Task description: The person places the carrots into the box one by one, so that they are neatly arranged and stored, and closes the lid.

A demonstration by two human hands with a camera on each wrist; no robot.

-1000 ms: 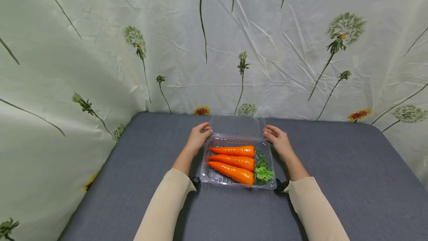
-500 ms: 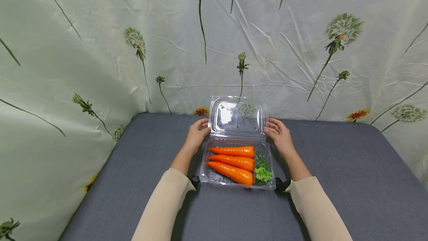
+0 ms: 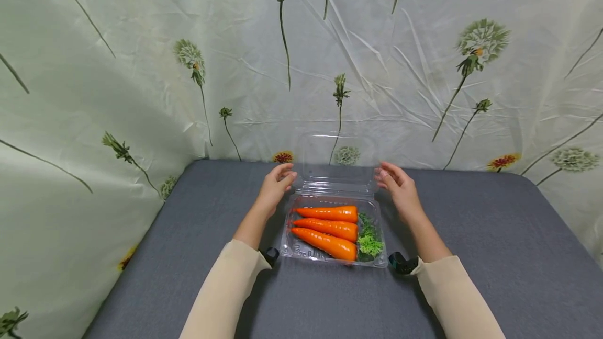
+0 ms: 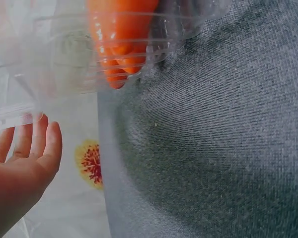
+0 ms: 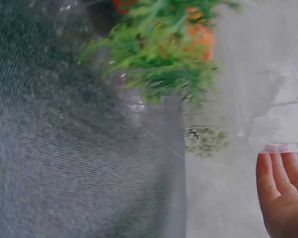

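Note:
A clear plastic clamshell box [image 3: 288,251] lies on the table in the head view, its hinged lid [image 3: 336,171] raised at the back. Three orange carrots [image 3: 325,229] lie side by side in the base, with green leafy sprigs [image 3: 370,245] at their right. My left hand [image 3: 277,187] is at the lid's left edge, and my right hand [image 3: 398,187] is at the right edge. In the left wrist view, the extended fingers [image 4: 52,146] reach the lid's edge. Straight fingers [image 5: 280,173] meet the lid rim in the right wrist view too.
A dark grey cloth covers the table [image 3: 471,234]. Behind it and along the left hangs a pale curtain [image 3: 424,67] printed with dandelions. Dark bands [image 3: 402,263] sit on both wrists, at the cuffs of the cream sleeves [image 3: 452,292].
The lid has swung up from lying low at the back to a more upright stance. Both hands have risen with it and moved slightly apart. The base and carrots have stayed put.

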